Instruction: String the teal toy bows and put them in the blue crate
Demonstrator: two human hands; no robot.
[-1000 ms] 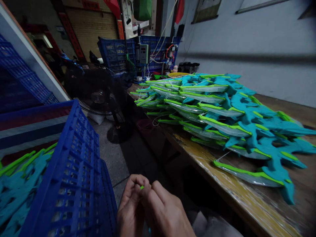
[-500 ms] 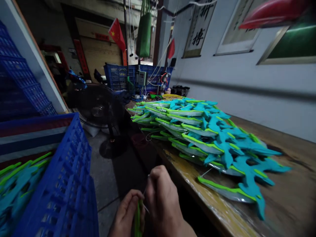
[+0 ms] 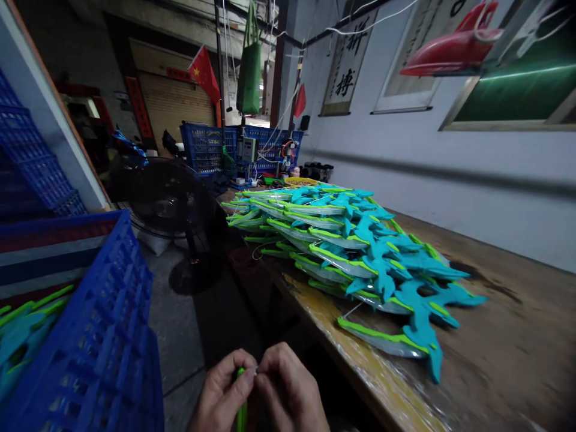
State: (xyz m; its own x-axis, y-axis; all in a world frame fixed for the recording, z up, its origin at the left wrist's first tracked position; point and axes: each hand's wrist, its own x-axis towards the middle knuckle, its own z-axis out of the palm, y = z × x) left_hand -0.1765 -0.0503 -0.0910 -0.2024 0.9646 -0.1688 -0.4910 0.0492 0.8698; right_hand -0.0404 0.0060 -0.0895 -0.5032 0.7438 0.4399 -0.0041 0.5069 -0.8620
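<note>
Two bare hands meet at the bottom edge of the head view, low in front of the table: left hand [image 3: 222, 393] curled shut around a narrow green strip [image 3: 242, 408] that stands roughly upright between its fingers, right hand [image 3: 288, 390] closed with thumb and forefinger pinched at the strip's upper end, where a fine pale thread or wire [image 3: 254, 372] seems to cross; too thin to tell for certain. Step in hand, by judgement: fine fingertip work at the top of the green piece, threading or fastening a line to it. Next move, by judgement, calls for a steady pinch from the right fingers while the left keeps the strip from twisting, since the thread is slight and the light is poor. Item: green strip, bright lime, slim, edge-on to the camera, most of its length hidden by the left palm and the frame edge; shape beyond that cannot be told. Related stock: large overlapping pile of teal-and-lime felt shapes [image 3: 360, 252], each with a clear sleeve-like part, lying on the wooden table [image 3: 517, 336] to the right, well apart from the hands; pale threads trail from several. Blue crate [image 3: 103, 336] at left, near the left hand, holding more teal and lime pieces [image 3: 22, 330]. Dark standing fan [image 3: 166, 204] on the floor beyond. Further blue crates [image 3: 207, 147] and wired equipment at the table's far end.
</note>
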